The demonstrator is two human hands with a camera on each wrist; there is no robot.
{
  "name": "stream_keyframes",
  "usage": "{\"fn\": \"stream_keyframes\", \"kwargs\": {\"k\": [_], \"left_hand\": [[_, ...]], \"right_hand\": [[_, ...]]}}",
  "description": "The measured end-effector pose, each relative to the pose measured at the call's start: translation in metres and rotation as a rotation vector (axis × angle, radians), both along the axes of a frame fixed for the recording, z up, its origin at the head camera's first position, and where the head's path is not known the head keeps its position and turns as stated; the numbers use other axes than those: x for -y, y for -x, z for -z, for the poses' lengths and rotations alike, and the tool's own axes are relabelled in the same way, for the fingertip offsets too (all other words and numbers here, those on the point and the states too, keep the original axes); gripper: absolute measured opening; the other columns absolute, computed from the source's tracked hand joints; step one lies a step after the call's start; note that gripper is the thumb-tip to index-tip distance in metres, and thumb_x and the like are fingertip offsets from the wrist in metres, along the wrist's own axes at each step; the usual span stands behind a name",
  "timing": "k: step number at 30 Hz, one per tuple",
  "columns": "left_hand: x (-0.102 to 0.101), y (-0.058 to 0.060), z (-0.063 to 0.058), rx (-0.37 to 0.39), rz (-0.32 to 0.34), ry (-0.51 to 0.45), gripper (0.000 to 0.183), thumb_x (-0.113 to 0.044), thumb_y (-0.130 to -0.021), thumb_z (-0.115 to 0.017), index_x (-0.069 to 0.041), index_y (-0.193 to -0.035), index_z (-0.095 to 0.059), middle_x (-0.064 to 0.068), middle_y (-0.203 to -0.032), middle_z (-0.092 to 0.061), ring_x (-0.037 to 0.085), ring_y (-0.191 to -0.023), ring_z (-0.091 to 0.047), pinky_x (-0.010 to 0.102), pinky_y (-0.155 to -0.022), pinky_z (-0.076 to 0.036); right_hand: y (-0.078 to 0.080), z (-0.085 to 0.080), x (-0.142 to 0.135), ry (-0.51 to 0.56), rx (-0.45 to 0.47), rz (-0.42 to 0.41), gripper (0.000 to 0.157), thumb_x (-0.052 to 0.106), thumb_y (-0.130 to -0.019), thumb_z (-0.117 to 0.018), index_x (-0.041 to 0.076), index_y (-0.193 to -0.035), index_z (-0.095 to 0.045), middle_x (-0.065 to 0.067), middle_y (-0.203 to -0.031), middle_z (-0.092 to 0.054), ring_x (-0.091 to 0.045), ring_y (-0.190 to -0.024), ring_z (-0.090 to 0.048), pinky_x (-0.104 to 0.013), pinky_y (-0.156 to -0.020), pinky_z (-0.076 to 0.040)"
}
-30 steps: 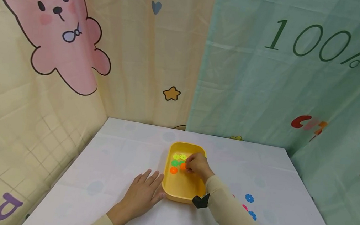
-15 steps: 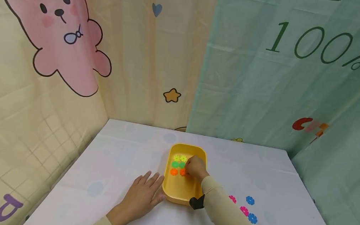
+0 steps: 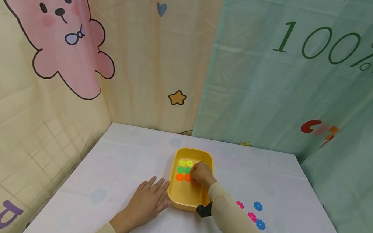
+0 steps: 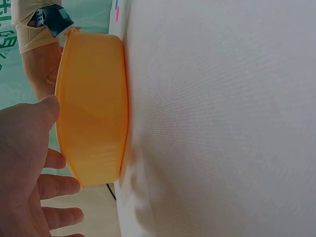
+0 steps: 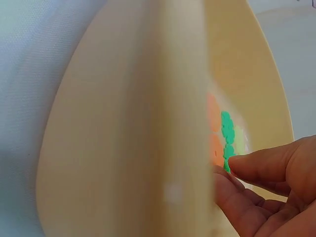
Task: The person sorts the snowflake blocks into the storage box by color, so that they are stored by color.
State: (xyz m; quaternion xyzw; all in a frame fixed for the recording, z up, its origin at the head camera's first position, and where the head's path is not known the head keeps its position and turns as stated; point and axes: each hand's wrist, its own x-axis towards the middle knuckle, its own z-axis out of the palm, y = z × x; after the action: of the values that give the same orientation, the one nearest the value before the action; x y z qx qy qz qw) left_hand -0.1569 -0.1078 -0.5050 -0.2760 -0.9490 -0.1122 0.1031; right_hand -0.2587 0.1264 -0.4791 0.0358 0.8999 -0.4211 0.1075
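Note:
A yellow tray (image 3: pixel 188 201) sits on the white table. Inside it, toward its left side, lie flower-shaped pieces in pairs: light yellow pieces (image 3: pixel 185 163) at the back, green pieces (image 3: pixel 181 169) in the middle and orange pieces (image 3: pixel 179 177) in front. My right hand (image 3: pixel 202 174) reaches into the tray with curled fingers, its thumb and index fingertip at the edge of the right orange flower piece (image 5: pixel 216 149), partly covering it. My left hand (image 3: pixel 147 203) lies beside the tray with fingers spread, the thumb (image 4: pixel 49 106) against the tray's near-left wall.
To the right of the tray, partly beside my right sleeve, lie pink flower pieces (image 3: pixel 252 217) and blue flower pieces (image 3: pixel 260 224). Printed curtains (image 3: pixel 157 73) close off the table's back and sides.
My right hand has lowered the orange flower piece beside the other orange one and stays at it. The right forearm has shifted left, uncovering more pink pieces. My left hand keeps its place.

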Motion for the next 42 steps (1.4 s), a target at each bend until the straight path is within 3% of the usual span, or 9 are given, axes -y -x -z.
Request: {"fn": "stream_keyframes", "kwargs": {"k": [5, 10, 13, 18, 26, 42], "left_hand": [[-0.001, 0.000, 0.000, 0.008, 0.003, 0.000, 0.067, -0.057, -0.101, -0.054, -0.012, -0.150, -0.052, 0.012, -0.150, -0.054, 0.042, -0.141, -0.044, 0.063, -0.109, -0.039], [-0.001, 0.001, 0.000, 0.011, 0.000, -0.001, 0.067, -0.058, -0.101, -0.053, -0.012, -0.150, -0.052, 0.012, -0.151, -0.054, 0.042, -0.142, -0.044, 0.063, -0.110, -0.038], [-0.001, 0.000, 0.000, 0.013, -0.001, -0.005, 0.067, -0.057, -0.101, -0.054, -0.012, -0.149, -0.052, 0.013, -0.150, -0.054, 0.043, -0.142, -0.044, 0.063, -0.110, -0.038], [-0.001, -0.001, -0.002, 0.012, 0.000, -0.008, 0.067, -0.058, -0.101, -0.053, -0.011, -0.149, -0.053, 0.013, -0.150, -0.054, 0.043, -0.142, -0.044, 0.064, -0.110, -0.038], [0.001, 0.000, -0.005, 0.002, -0.003, -0.003, 0.066, -0.056, -0.100, -0.055, -0.011, -0.149, -0.053, 0.013, -0.151, -0.054, 0.043, -0.142, -0.044, 0.063, -0.110, -0.038], [0.001, -0.002, -0.005, -0.003, 0.003, -0.005, 0.065, -0.056, -0.101, -0.054, -0.011, -0.148, -0.054, 0.013, -0.150, -0.054, 0.043, -0.142, -0.044, 0.063, -0.110, -0.038]], "right_hand": [[-0.003, -0.003, 0.002, -0.036, 0.018, 0.006, 0.009, -0.005, -0.090, -0.063, -0.002, -0.089, -0.072, -0.005, -0.069, -0.061, -0.018, -0.059, -0.060, -0.023, -0.054, -0.052], [-0.006, -0.009, 0.002, -0.073, -0.020, -0.024, 0.010, -0.006, -0.087, -0.063, -0.002, -0.088, -0.072, -0.005, -0.068, -0.061, -0.017, -0.060, -0.057, -0.023, -0.052, -0.047], [-0.008, -0.013, 0.001, -0.071, -0.026, -0.027, 0.010, -0.004, -0.087, -0.064, -0.002, -0.093, -0.072, -0.005, -0.074, -0.062, -0.018, -0.065, -0.058, -0.025, -0.058, -0.051], [-0.013, -0.024, -0.005, 0.001, 0.002, -0.014, 0.014, 0.001, -0.092, -0.067, -0.004, -0.105, -0.070, -0.009, -0.086, -0.067, -0.023, -0.073, -0.066, -0.033, -0.070, -0.061], [-0.017, -0.038, -0.016, 0.103, -0.011, 0.013, 0.017, 0.005, -0.094, -0.068, -0.003, -0.109, -0.068, -0.012, -0.093, -0.067, -0.022, -0.073, -0.066, -0.031, -0.071, -0.062], [-0.037, -0.043, -0.058, 0.123, -0.022, 0.089, 0.023, 0.009, -0.095, -0.069, -0.004, -0.114, -0.067, -0.015, -0.099, -0.069, -0.024, -0.078, -0.066, -0.034, -0.074, -0.062]]}}
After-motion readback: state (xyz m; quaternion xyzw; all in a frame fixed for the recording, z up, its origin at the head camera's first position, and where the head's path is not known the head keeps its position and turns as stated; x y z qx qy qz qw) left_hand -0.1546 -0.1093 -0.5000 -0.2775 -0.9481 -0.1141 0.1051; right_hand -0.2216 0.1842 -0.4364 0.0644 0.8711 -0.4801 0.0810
